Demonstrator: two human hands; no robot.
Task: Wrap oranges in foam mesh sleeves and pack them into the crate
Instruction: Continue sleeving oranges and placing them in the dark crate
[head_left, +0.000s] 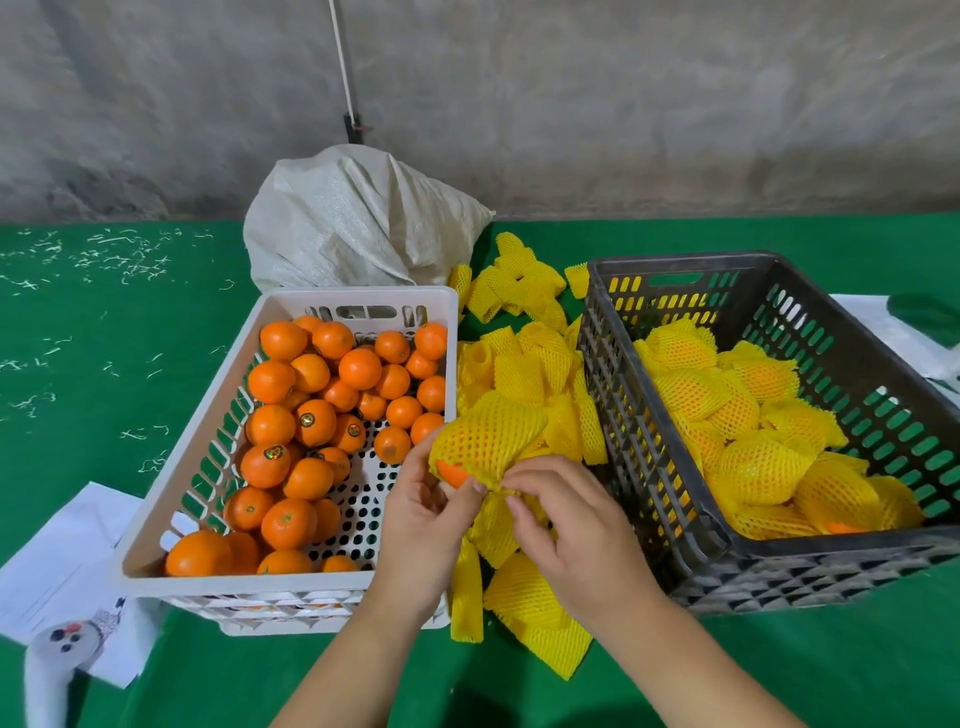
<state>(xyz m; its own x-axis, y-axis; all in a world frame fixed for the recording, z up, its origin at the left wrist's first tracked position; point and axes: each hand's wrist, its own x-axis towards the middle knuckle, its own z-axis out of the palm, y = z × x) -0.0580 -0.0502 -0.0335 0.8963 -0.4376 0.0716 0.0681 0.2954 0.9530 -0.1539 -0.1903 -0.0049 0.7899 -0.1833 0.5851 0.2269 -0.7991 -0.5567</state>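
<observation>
My left hand (421, 525) holds an orange (452, 473) that sits mostly inside a yellow foam mesh sleeve (488, 441); only a bit of the fruit shows at the sleeve's lower opening. My right hand (566, 525) pinches the sleeve's lower edge next to that opening. Both hands are between the two crates. The white crate (208, 441) on the left holds several bare oranges (311, 415). The dark crate (649, 415) on the right holds several wrapped oranges (753, 441).
A pile of loose yellow sleeves (524, 364) lies between the crates on the green table (104, 338). A white woven sack (358, 218) stands behind the white crate. Papers (62, 561) and a white object (57, 654) lie at the front left.
</observation>
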